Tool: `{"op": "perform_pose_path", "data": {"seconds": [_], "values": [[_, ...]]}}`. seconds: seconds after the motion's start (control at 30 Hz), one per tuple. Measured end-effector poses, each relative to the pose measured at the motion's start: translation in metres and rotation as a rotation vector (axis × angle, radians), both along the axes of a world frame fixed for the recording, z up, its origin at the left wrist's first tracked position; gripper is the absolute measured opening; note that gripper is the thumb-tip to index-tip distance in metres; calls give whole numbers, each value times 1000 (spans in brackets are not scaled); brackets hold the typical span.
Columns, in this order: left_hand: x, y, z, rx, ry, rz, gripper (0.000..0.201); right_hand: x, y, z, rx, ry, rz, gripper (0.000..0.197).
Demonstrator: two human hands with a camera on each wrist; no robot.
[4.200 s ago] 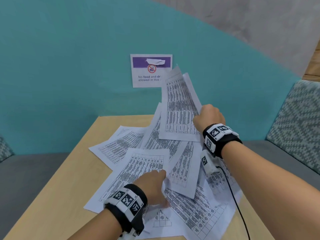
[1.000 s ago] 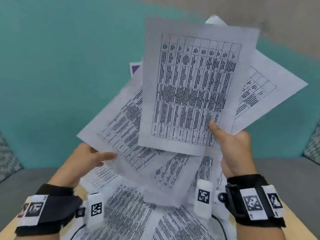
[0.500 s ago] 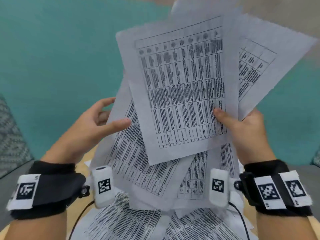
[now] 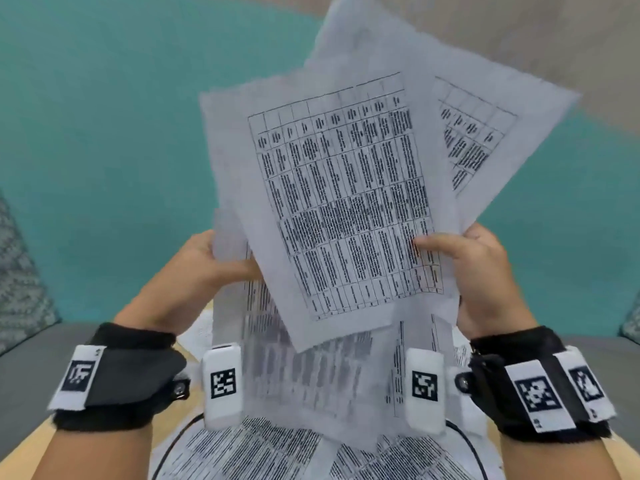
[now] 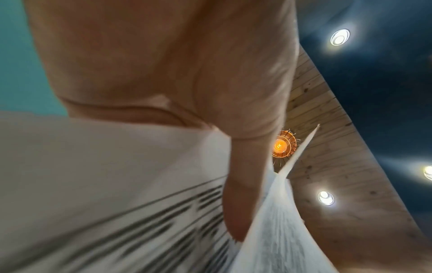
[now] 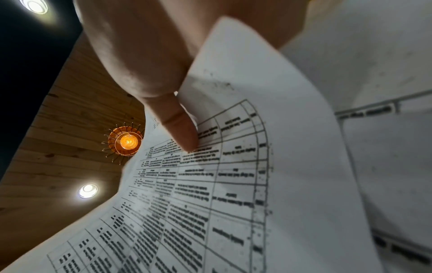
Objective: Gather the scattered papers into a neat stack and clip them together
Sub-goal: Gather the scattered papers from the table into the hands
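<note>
Table [image 4: 20,452], light wood, only its near corners visible at the head view's lower edge; lying on it, overlapping loose printed sheets [image 4: 263,452] with dense tables and text, spread across its middle.

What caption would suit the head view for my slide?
Both hands, left hand and right hand, hold a fanned, uneven bundle of printed papers above the table.

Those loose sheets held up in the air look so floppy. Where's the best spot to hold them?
Probably the lower side edges, pinched from both sides as now: right hand thumb on the front sheet, left hand opposite. The fanned papers sag and splay elsewhere.
</note>
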State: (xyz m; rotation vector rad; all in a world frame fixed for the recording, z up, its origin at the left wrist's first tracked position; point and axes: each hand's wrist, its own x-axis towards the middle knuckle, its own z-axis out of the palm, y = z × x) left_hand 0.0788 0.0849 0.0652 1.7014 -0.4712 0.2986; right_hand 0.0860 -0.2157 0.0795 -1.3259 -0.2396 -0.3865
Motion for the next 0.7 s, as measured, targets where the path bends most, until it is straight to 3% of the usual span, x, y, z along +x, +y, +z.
{"op": "perform_pose_path", "data": {"seconds": [0.1,0.2,0.27,0.33,0.47,0.7], "values": [[-3,-6,0,-94,70,-114,33,4,5,-4,-65,-1,-8,23],[-8,-7,6,-267,164,-279,70,8,8,-6,-109,-17,-128,11],[-14,-13,10,-264,143,-322,81,8,9,-7,-99,-24,-154,5],[-14,-21,10,-197,63,-157,81,6,10,-6,-79,-53,-129,14],[-6,-32,8,-155,-90,212,42,1,15,-5,-89,-140,-77,28],[-4,-18,9,-260,-162,374,33,12,15,-14,-113,-174,-42,30]]}}
